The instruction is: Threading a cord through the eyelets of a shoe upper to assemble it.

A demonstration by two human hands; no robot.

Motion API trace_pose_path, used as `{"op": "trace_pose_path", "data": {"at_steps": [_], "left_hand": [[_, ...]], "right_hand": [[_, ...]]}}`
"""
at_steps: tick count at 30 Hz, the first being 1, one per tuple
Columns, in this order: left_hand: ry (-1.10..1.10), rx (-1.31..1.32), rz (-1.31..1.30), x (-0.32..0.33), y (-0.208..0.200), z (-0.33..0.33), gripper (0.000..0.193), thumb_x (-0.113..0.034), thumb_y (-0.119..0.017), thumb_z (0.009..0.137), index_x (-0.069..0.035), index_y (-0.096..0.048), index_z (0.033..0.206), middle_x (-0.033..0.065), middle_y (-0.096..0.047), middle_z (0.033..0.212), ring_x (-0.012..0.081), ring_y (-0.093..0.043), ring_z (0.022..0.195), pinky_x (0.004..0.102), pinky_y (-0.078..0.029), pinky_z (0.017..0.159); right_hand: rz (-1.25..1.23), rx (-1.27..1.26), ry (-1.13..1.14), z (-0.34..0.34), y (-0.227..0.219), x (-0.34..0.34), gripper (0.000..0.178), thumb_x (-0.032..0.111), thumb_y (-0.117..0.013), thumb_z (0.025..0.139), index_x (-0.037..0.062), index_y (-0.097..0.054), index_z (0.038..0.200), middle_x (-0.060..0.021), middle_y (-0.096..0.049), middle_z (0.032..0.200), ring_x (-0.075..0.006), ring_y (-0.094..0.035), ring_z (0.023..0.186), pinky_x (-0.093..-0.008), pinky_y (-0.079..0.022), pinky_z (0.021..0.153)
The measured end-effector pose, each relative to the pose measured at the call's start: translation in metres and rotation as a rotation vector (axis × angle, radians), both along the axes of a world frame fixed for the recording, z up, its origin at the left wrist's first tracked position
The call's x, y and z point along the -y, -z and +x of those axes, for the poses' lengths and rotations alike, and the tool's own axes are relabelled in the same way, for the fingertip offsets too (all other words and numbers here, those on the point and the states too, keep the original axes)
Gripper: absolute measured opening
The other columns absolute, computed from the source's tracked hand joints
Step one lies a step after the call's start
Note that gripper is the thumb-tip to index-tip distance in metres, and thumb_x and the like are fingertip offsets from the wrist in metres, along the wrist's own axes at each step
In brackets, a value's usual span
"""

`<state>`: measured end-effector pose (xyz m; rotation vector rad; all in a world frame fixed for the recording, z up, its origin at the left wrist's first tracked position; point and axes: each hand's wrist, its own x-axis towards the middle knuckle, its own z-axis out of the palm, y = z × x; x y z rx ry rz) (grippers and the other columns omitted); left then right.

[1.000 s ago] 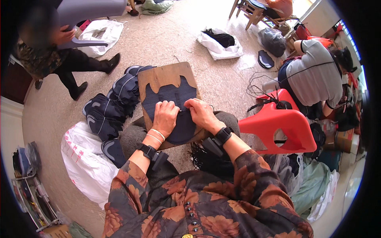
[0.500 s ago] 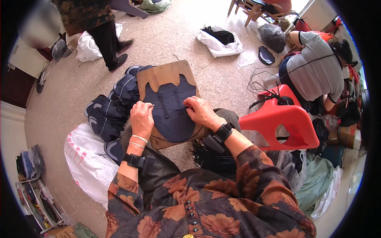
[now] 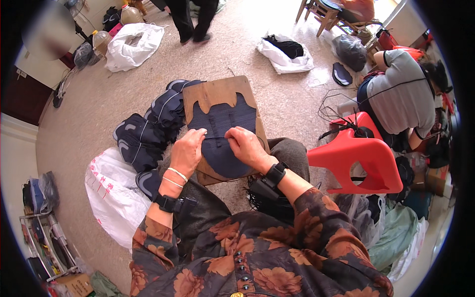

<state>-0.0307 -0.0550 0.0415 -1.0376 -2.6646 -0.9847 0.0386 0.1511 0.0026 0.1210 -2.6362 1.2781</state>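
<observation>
Far L, rack of odds & ends [image 3: 47, 247] by the wall; then a white plastic sack [image 3: 106, 200] & a tied bundle of navy fabric pcs [image 3: 138, 141] w/ grey trim, both on the floor. L hand [image 3: 186, 150] is at the L edge of the navy pc [image 3: 227, 166], thumb & fingers pinched together, apparently on a thin dark cord [image 3: 215, 137]. Navy pc lies flat on a wooden board [image 3: 217, 90], approx. mid-view btwn the knees. Cord runs straight across it to R hand [image 3: 247, 147], also pinched, fingers curled; exact grip partly hidden. Black strands [image 3: 272, 208] below board's lower R. Further R, red plastic chair [image 3: 378, 163], then person in grey shirt [image 3: 401, 94], bent fwd.
</observation>
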Motion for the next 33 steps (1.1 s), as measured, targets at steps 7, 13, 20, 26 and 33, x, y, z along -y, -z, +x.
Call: {"op": "trace_pose_path", "data": {"at_steps": [7,13,20,26,33], "left_hand": [[0.131,0.090,-0.123,-0.006,0.026,-0.005,0.015,-0.009,-0.060,0.093,-0.005,-0.064,0.106,0.0171,-0.068,0.092,0.0388,-0.067,0.087,0.0458,-0.054,0.073],[0.080,0.062,-0.195,-0.014,0.019,-0.015,0.011,-0.015,-0.067,0.091,-0.008,-0.067,0.099,0.0137,-0.070,0.081,0.0385,-0.069,0.078,0.0454,-0.054,0.066],[-0.025,0.446,0.188,-0.011,-0.024,-0.022,0.019,-0.015,-0.061,0.100,0.000,-0.062,0.089,0.0022,-0.061,0.070,0.0128,-0.057,0.064,0.0308,-0.046,0.058],[-0.120,-0.158,0.173,-0.004,-0.050,-0.040,0.010,-0.010,-0.052,0.102,-0.004,-0.059,0.105,0.0202,-0.066,0.090,0.0396,-0.067,0.083,0.0425,-0.052,0.066],[-0.153,-0.300,-0.025,0.021,-0.021,-0.056,0.011,-0.007,-0.054,0.098,-0.007,-0.060,0.108,0.0133,-0.065,0.098,0.0379,-0.066,0.084,0.0428,-0.054,0.065]], "right_hand": [[0.076,0.066,-0.006,0.002,0.006,0.007,0.015,0.006,-0.057,0.090,0.0031,-0.068,0.100,-0.0156,-0.063,0.097,-0.0369,-0.064,0.095,-0.0446,-0.052,0.084],[0.053,0.101,-0.002,0.004,0.005,0.006,0.017,0.007,-0.058,0.089,0.0042,-0.069,0.103,-0.0151,-0.062,0.098,-0.0361,-0.064,0.097,-0.0445,-0.052,0.085],[-0.024,0.133,-0.108,0.000,0.008,-0.005,0.018,0.004,-0.061,0.088,0.0031,-0.067,0.105,-0.0131,-0.061,0.100,-0.0305,-0.065,0.094,-0.0387,-0.053,0.084],[-0.043,0.178,-0.114,0.003,0.005,-0.008,0.020,0.004,-0.060,0.088,0.0029,-0.067,0.107,-0.0131,-0.061,0.102,-0.0298,-0.064,0.096,-0.0377,-0.052,0.086],[-0.159,0.212,-0.116,0.008,-0.004,-0.008,0.019,0.014,-0.064,0.088,0.0029,-0.069,0.103,-0.0132,-0.063,0.100,-0.0310,-0.063,0.099,-0.0392,-0.051,0.089]]}}
